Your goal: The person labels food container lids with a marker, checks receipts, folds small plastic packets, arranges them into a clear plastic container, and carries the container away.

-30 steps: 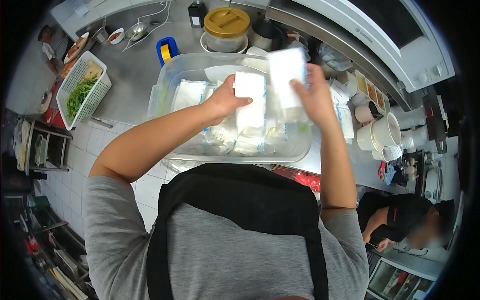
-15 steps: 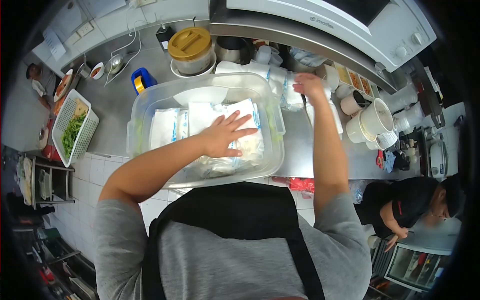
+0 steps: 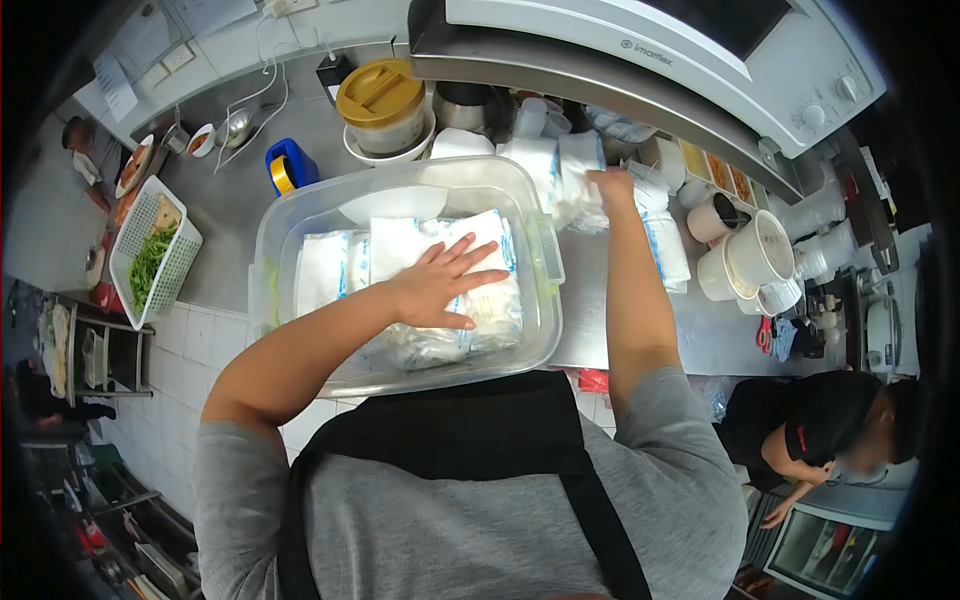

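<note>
My left hand [image 3: 447,283] lies with fingers spread on white plastic packets with blue print [image 3: 334,262], which fill part of a clear plastic bin [image 3: 548,335]. Beyond the bin's right corner, my right hand [image 3: 612,190] is closed on the edge of a white packet [image 3: 581,160]. Its fingertips are partly hidden. Similar white packets [image 3: 532,165] lie to the left of that hand, and another blue-printed packet [image 3: 668,250] rests on the steel counter right of my forearm.
A gold-lidded tub [image 3: 381,105] and a blue tape dispenser [image 3: 291,166] stand behind the bin. At left is a white basket of greens [image 3: 150,255]. White tubs [image 3: 762,248] stand at right below a microwave oven [image 3: 660,50]. A co-worker [image 3: 820,430] is at the lower right.
My right hand has moved slightly down and closed on a white packet; packets around it have shifted. My left hand stays flat on the packets in the bin.
</note>
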Tool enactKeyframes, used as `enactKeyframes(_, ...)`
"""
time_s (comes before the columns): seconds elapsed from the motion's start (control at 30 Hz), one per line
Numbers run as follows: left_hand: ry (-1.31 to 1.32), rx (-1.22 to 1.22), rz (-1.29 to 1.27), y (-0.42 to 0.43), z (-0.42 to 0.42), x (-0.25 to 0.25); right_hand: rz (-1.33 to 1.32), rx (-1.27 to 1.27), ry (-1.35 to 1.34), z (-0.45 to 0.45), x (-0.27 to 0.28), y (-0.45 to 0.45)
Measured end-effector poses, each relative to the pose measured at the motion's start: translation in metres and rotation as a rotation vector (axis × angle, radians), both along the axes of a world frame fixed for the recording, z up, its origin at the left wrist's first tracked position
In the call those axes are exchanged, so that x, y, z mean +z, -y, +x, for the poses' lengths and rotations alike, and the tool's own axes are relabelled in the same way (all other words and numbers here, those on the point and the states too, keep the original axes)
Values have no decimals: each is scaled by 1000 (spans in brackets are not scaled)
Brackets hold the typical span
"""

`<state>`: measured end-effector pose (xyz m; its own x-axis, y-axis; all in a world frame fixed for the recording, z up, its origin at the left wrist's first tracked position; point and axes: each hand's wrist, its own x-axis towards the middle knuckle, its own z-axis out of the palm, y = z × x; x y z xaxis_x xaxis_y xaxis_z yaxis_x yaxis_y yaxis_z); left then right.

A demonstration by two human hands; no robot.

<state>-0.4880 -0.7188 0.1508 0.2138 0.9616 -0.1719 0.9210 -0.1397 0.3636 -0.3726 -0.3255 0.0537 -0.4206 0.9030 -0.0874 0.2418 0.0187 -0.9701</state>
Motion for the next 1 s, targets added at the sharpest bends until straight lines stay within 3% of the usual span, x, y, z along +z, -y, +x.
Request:
enactKeyframes(0.1, -34, -2, -14, -1, -1, -1, 145, 10, 225, 11, -13, 11)
enactKeyframes(0.13, -29, -5, -8, -1, -1, -2, 202, 94, 305, 16, 8, 39)
enactKeyframes(0.23, -8, -10, 1, -1, -2, -4, 417, -11, 443, 13, 10, 51)
enactKeyframes(0.33, 10, -13, -2, -1, -4, -3, 353, -64, 459, 20, 24, 58)
enactKeyframes(0.47, 23, -20, -16, 0, -5, 0, 274, -186, 101, 54, 8, 37)
enactKeyframes(0.57, 42, -16, -6, -1, -9, 5, 210, -203, -351, 91, 32, 48)
enactKeyframes(0.63, 103, 4, 67, -5, -11, 9, 50, -198, -478, 115, 76, 77)
enactKeyframes(0.7, 212, 53, 198, -7, -17, 16, 45, -293, -336, 128, 135, 128)
enactKeyframes(0.73, 219, 72, 325, -9, -16, 26, 44, -215, -394, 132, 150, 143)
enactKeyframes(0.87, 1079, 296, 184, -6, 3, 87, 116, 29, -440, 104, 206, 227)
enactKeyframes(0.93, 1426, 373, 161, 1, 13, 107, 194, 208, -323, 81, 209, 257)
enactKeyframes(1.0, 1405, 509, 194, 8, 18, 106, 346, 343, -143, 61, 201, 276)
